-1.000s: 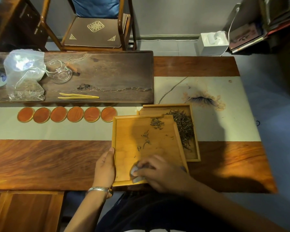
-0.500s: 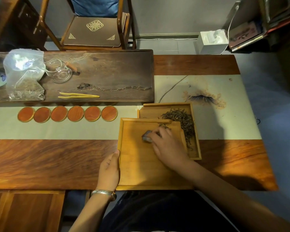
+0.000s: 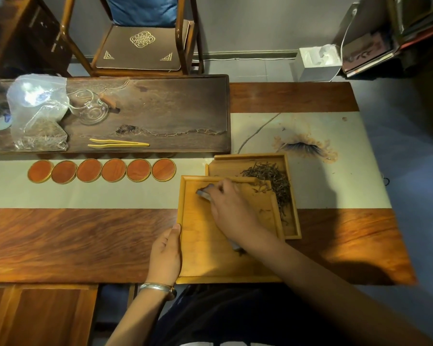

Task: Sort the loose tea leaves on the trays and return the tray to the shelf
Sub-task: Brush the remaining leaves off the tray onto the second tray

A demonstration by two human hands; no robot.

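Two light bamboo trays lie on the table's right part. The near tray (image 3: 210,258) rests with its right corner over the far tray (image 3: 250,157). A heap of dark tea leaves (image 3: 273,178) lies in the far tray, and a few strands lie at the near tray's far right corner. My right hand (image 3: 233,208) grips a grey brush-like tool (image 3: 203,193) and presses its tip on the near tray's far left part. My left hand (image 3: 165,250) holds the near tray's left rim, thumb on the edge.
A dark wooden tea board (image 3: 148,113) carries a plastic bag of tea (image 3: 35,113), a glass pitcher (image 3: 90,111) and bamboo tweezers (image 3: 118,143). Several round coasters (image 3: 101,170) line the cloth runner. A chair (image 3: 140,46) and a tissue box (image 3: 318,61) stand beyond the table.
My right hand swept the grey tool from the near tray's front edge up to its far side, then left. The scattered leaves moved toward the far tray. The left hand kept its hold.
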